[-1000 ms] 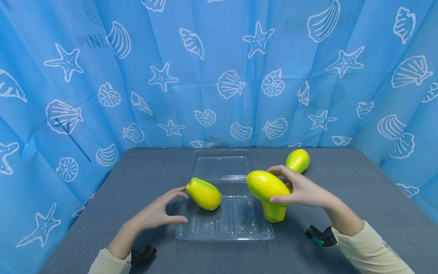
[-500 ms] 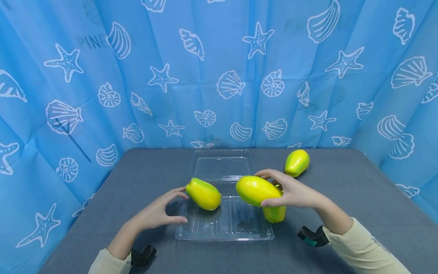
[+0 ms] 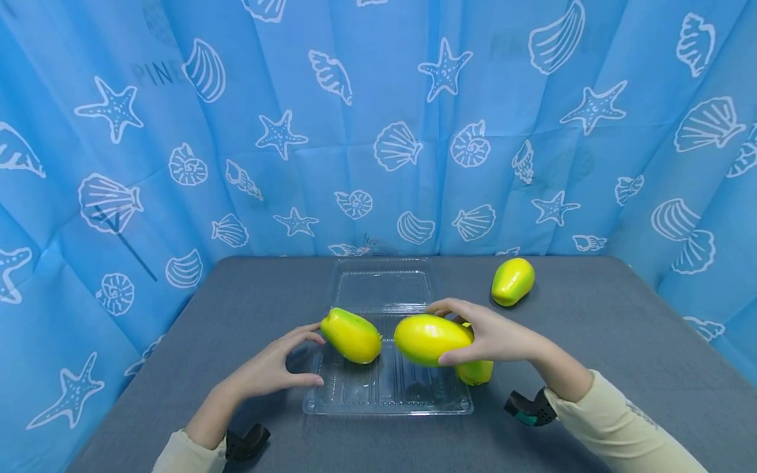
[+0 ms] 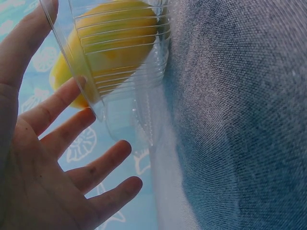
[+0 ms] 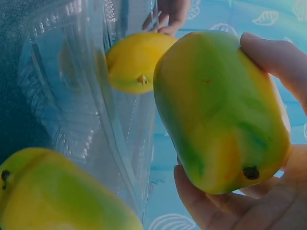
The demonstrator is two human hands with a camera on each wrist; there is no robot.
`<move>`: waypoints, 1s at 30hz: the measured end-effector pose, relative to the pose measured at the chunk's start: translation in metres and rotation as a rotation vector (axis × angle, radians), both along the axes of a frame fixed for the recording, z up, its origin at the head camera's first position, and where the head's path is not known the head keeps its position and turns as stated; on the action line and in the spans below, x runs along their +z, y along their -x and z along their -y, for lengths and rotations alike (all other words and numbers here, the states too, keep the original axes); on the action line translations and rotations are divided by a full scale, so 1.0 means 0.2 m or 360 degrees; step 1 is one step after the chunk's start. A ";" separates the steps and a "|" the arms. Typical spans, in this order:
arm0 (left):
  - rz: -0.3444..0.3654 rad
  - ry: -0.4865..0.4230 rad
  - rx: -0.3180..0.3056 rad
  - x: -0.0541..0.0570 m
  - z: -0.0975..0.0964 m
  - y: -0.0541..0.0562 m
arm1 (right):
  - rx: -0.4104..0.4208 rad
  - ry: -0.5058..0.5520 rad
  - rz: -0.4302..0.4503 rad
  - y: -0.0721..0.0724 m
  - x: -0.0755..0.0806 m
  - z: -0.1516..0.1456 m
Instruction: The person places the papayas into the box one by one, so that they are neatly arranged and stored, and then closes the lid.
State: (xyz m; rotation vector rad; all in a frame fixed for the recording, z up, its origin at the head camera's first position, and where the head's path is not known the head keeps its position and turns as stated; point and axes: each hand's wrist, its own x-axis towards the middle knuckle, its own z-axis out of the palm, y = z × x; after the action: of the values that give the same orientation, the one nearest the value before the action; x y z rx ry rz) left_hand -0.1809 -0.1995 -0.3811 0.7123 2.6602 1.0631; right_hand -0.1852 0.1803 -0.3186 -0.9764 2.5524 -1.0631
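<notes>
My right hand (image 3: 493,334) grips a yellow-green papaya (image 3: 432,339) between thumb and fingers, above the right half of a clear plastic clamshell box (image 3: 384,394). In the right wrist view the held papaya (image 5: 220,110) shows a dark stem spot. Another papaya (image 3: 353,336) lies tilted in the left half of the box. Beside it my left hand (image 3: 269,368) has its fingers spread, fingertips right at the box's left rim, holding nothing. Partly hidden behind the right hand and its fruit, a third papaya (image 3: 475,372) lies at the box's right edge.
One more papaya (image 3: 513,282) lies at the back right of the grey cloth-covered table (image 3: 621,341). The box's transparent lid (image 3: 384,289) is folded back toward the blue shell-patterned curtain (image 3: 378,98). A dark wrist device (image 3: 532,408) sits under each forearm.
My right hand has moved left and slightly down with its papaya, from the box's right edge to over its right half. The left hand stays put.
</notes>
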 end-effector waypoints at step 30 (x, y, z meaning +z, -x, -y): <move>0.0016 0.0014 0.0001 0.00 0.00 -0.01 | 0.0332 -0.0134 -0.0071 0.04 0.03 0.24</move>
State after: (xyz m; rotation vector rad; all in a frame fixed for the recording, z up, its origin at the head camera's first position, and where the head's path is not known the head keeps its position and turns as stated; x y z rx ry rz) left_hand -0.1792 -0.1987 -0.3802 0.7027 2.6548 1.0517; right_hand -0.1932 0.1324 -0.3133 -1.2240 2.4413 -0.8788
